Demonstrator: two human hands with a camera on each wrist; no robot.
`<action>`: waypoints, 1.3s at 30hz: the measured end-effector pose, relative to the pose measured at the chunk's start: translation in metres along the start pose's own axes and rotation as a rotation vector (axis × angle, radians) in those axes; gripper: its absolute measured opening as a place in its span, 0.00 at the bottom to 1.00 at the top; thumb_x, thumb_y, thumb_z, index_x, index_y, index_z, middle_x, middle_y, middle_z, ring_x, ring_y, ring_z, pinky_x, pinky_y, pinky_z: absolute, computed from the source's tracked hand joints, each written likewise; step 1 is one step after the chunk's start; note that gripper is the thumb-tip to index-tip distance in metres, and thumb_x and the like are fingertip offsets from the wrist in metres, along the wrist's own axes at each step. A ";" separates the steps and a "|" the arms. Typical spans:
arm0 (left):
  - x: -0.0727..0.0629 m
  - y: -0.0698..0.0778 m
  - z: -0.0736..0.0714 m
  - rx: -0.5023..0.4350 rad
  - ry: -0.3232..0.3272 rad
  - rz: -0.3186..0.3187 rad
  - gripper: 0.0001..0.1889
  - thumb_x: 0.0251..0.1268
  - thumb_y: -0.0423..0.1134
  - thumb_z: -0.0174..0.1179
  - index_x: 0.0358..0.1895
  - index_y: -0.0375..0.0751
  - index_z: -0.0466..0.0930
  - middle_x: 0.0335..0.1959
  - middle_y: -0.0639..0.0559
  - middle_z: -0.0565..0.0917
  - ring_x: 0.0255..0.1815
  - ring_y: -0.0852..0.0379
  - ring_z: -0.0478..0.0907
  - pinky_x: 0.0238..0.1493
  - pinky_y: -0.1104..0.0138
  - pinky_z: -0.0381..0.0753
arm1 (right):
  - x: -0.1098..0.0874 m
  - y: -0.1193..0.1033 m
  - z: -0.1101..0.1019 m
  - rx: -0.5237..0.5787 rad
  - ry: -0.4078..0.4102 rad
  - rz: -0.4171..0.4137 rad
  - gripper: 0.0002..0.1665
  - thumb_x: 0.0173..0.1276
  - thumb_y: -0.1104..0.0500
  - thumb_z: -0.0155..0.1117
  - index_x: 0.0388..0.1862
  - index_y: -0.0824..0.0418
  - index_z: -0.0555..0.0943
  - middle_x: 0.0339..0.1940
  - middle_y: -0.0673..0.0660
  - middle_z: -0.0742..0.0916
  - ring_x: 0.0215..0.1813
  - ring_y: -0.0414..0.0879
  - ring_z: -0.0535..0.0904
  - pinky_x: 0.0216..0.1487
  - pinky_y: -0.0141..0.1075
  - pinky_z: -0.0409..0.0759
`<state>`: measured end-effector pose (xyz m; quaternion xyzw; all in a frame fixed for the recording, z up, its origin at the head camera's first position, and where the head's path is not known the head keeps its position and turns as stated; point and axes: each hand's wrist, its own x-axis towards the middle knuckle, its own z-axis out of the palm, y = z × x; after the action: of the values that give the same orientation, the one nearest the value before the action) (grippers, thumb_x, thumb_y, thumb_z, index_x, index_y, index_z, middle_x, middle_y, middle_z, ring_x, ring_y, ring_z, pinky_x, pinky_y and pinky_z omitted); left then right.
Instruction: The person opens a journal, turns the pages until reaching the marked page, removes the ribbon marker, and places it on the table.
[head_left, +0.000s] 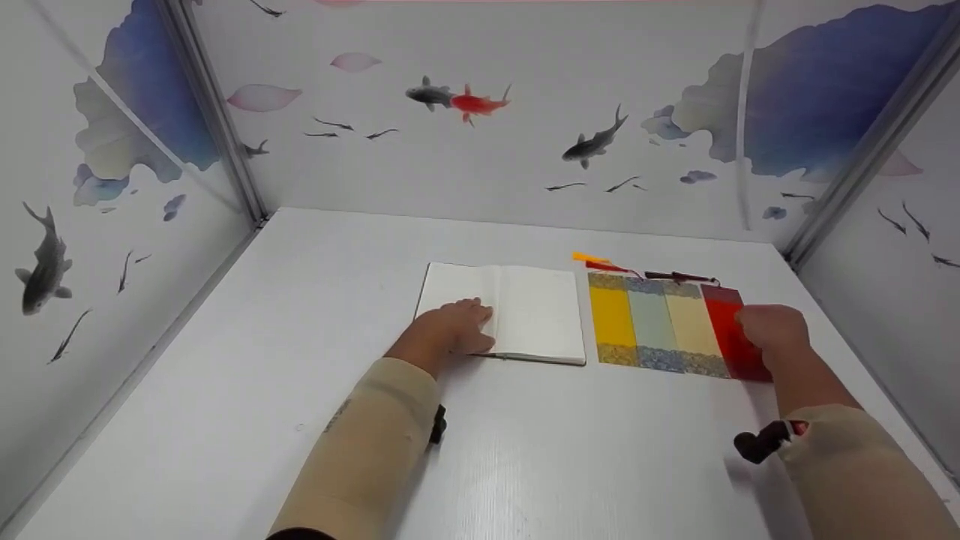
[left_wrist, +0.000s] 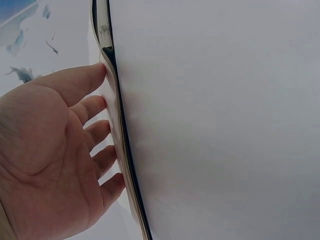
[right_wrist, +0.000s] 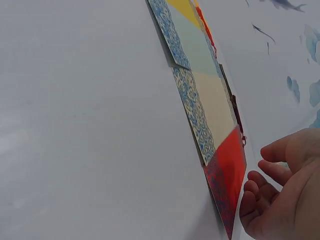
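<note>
An open notebook (head_left: pixel 540 311) with blank white pages lies on the white table. My left hand (head_left: pixel 457 330) rests on its left page, fingers spread and reaching towards the centre fold. In the left wrist view the fingertips touch the pages beside the notebook's dark cover edge (left_wrist: pixel 125 130). To the right lie a yellow bookmark (head_left: pixel 613 315), a pale green bookmark (head_left: pixel 651 319), a cream bookmark (head_left: pixel 690 319) and a red bookmark (head_left: pixel 724 322), side by side. Beside the red one is my right hand (head_left: pixel 776 330), its fingers loosely bent with nothing visible between them.
An orange tassel (head_left: pixel 590 257), a red tassel (head_left: pixel 609 267) and dark tassels (head_left: pixel 679 277) lie behind the bookmarks' far ends. White panels (head_left: pixel 495 172) printed with fish and leaves enclose the table (head_left: pixel 540 450) at the back and sides.
</note>
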<state>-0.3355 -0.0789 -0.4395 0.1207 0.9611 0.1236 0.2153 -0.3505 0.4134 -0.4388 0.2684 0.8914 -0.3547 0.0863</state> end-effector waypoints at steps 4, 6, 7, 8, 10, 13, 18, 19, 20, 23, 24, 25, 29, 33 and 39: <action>-0.001 0.002 -0.002 -0.001 -0.002 -0.004 0.38 0.83 0.56 0.52 0.89 0.55 0.52 0.92 0.52 0.49 0.93 0.48 0.44 0.92 0.50 0.47 | -0.010 -0.014 0.019 0.161 0.007 -0.028 0.40 0.83 0.41 0.49 0.87 0.55 0.61 0.88 0.67 0.63 0.82 0.63 0.61 0.78 0.59 0.73; -0.001 0.002 -0.002 0.000 -0.005 -0.007 0.37 0.83 0.55 0.52 0.89 0.55 0.53 0.92 0.52 0.50 0.93 0.48 0.45 0.91 0.50 0.48 | -0.016 -0.022 0.030 0.192 0.011 -0.111 0.39 0.84 0.41 0.51 0.86 0.55 0.65 0.87 0.67 0.66 0.82 0.63 0.64 0.79 0.57 0.72; -0.002 0.003 -0.003 -0.002 -0.006 -0.008 0.37 0.83 0.55 0.52 0.88 0.55 0.53 0.92 0.52 0.50 0.93 0.48 0.45 0.91 0.50 0.48 | -0.019 -0.026 0.035 0.196 0.009 -0.156 0.38 0.84 0.41 0.51 0.85 0.56 0.66 0.86 0.67 0.68 0.82 0.62 0.66 0.78 0.56 0.73; -0.001 0.003 -0.003 0.000 -0.007 -0.009 0.37 0.83 0.55 0.52 0.88 0.55 0.53 0.92 0.52 0.50 0.93 0.48 0.46 0.91 0.49 0.49 | -0.022 -0.031 0.041 0.198 0.009 -0.193 0.37 0.84 0.41 0.51 0.85 0.56 0.67 0.85 0.66 0.70 0.80 0.61 0.68 0.77 0.54 0.74; -0.001 0.003 -0.003 0.007 -0.010 -0.008 0.37 0.83 0.55 0.52 0.88 0.55 0.53 0.92 0.52 0.50 0.93 0.48 0.46 0.91 0.49 0.49 | -0.028 -0.041 0.051 0.195 -0.003 -0.238 0.38 0.84 0.41 0.53 0.85 0.54 0.67 0.84 0.64 0.72 0.77 0.61 0.72 0.75 0.51 0.77; 0.001 0.003 -0.003 0.010 -0.011 -0.005 0.37 0.83 0.55 0.52 0.88 0.54 0.53 0.92 0.52 0.50 0.93 0.48 0.46 0.91 0.49 0.49 | -0.037 -0.055 0.066 0.179 -0.019 -0.232 0.38 0.83 0.39 0.54 0.86 0.48 0.65 0.84 0.60 0.72 0.74 0.60 0.72 0.74 0.49 0.78; 0.002 0.003 -0.002 0.011 -0.020 0.005 0.38 0.83 0.55 0.52 0.89 0.54 0.52 0.92 0.51 0.49 0.93 0.48 0.44 0.92 0.50 0.48 | -0.051 -0.075 0.087 0.118 -0.018 -0.252 0.36 0.83 0.40 0.54 0.86 0.45 0.66 0.84 0.58 0.72 0.74 0.59 0.71 0.77 0.53 0.76; 0.002 0.003 -0.002 0.013 -0.022 0.006 0.38 0.83 0.55 0.52 0.89 0.54 0.52 0.92 0.51 0.49 0.93 0.49 0.44 0.92 0.50 0.47 | -0.053 -0.078 0.091 0.106 -0.019 -0.265 0.36 0.84 0.40 0.54 0.86 0.46 0.66 0.84 0.58 0.72 0.74 0.59 0.71 0.78 0.54 0.76; 0.001 0.003 -0.002 0.011 -0.022 0.004 0.38 0.83 0.55 0.52 0.89 0.54 0.52 0.92 0.51 0.49 0.93 0.49 0.43 0.92 0.50 0.47 | -0.056 -0.082 0.094 0.094 -0.023 -0.277 0.36 0.84 0.39 0.54 0.86 0.47 0.66 0.84 0.58 0.72 0.74 0.59 0.72 0.78 0.54 0.76; 0.001 0.003 -0.002 0.016 -0.022 0.002 0.38 0.83 0.56 0.51 0.89 0.54 0.51 0.92 0.51 0.48 0.93 0.49 0.43 0.92 0.50 0.47 | -0.065 -0.092 0.105 0.055 -0.042 -0.315 0.36 0.84 0.39 0.55 0.85 0.48 0.67 0.84 0.60 0.72 0.75 0.60 0.72 0.80 0.55 0.74; 0.000 0.003 -0.003 0.014 -0.022 -0.001 0.38 0.83 0.56 0.52 0.89 0.54 0.51 0.92 0.51 0.48 0.93 0.49 0.43 0.92 0.50 0.47 | -0.068 -0.096 0.109 0.036 -0.053 -0.327 0.37 0.84 0.39 0.55 0.85 0.48 0.66 0.84 0.61 0.71 0.77 0.61 0.71 0.81 0.56 0.73; 0.001 0.003 -0.003 0.017 -0.024 0.000 0.38 0.83 0.56 0.52 0.89 0.54 0.51 0.92 0.51 0.48 0.93 0.48 0.43 0.92 0.50 0.47 | -0.072 -0.099 0.112 0.015 -0.062 -0.342 0.38 0.84 0.39 0.56 0.86 0.48 0.66 0.85 0.62 0.70 0.79 0.62 0.70 0.82 0.58 0.71; 0.001 0.004 -0.004 0.025 -0.033 -0.006 0.38 0.83 0.56 0.52 0.89 0.54 0.51 0.92 0.52 0.48 0.93 0.48 0.44 0.92 0.49 0.47 | -0.085 -0.110 0.124 -0.050 -0.088 -0.413 0.41 0.83 0.37 0.57 0.88 0.46 0.62 0.89 0.62 0.65 0.86 0.65 0.62 0.85 0.66 0.61; 0.001 0.003 -0.004 0.022 -0.032 -0.010 0.38 0.83 0.56 0.52 0.89 0.55 0.51 0.92 0.52 0.49 0.93 0.48 0.44 0.91 0.49 0.48 | -0.097 -0.118 0.137 -0.061 -0.097 -0.501 0.42 0.81 0.37 0.60 0.87 0.45 0.62 0.90 0.60 0.63 0.88 0.65 0.58 0.85 0.67 0.59; 0.001 0.003 -0.004 0.010 -0.017 -0.018 0.38 0.82 0.57 0.53 0.88 0.57 0.53 0.92 0.53 0.50 0.93 0.47 0.45 0.91 0.47 0.50 | -0.104 -0.121 0.159 -0.196 -0.095 -0.674 0.45 0.77 0.38 0.67 0.88 0.43 0.62 0.91 0.57 0.61 0.90 0.61 0.55 0.86 0.65 0.59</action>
<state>-0.3374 -0.0764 -0.4358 0.1141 0.9609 0.1158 0.2242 -0.3340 0.1894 -0.4488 -0.0672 0.9548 -0.2880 0.0313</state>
